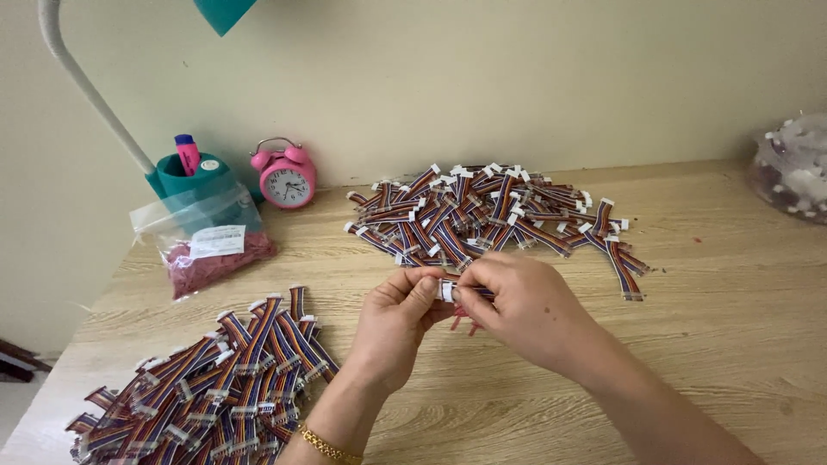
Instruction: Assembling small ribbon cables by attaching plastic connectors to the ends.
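The left hand (pixel 398 317) and the right hand (pixel 522 308) meet over the middle of the pale wood-grain table (pixel 706 327). Between them they pinch a short flat ribbon cable (pixel 458 293) of many-coloured wires with a small white plastic connector at its end; the fingertips of both hands are closed on it, the left thumb and forefinger at the white end, the right fingers on the striped length. A reddish band shows just below the cable, partly hidden by the right hand. The left wrist wears one gold chain bracelet (pixel 329 447).

Beyond the hands lies a loose heap of the same striped cables (pixel 491 215), too many to count, lying criss-crossed with white tips showing. At the near left corner sits a second heap of cables (pixel 207 383), laid more nearly side by side.

There are three containers. A clear plastic bag (pixel 207 245) with a white label lies at the left and holds a mass of small dark pink rubber bands. Behind it a teal lamp base shaped as a cup (pixel 194 176) holds one pink marker with a blue cap (pixel 187 153); the white lamp arm rises from it. At the far right edge a second clear bag (pixel 792 168) holds small white pieces.

One pink twin-bell alarm clock (pixel 287 175) stands against the cream wall.
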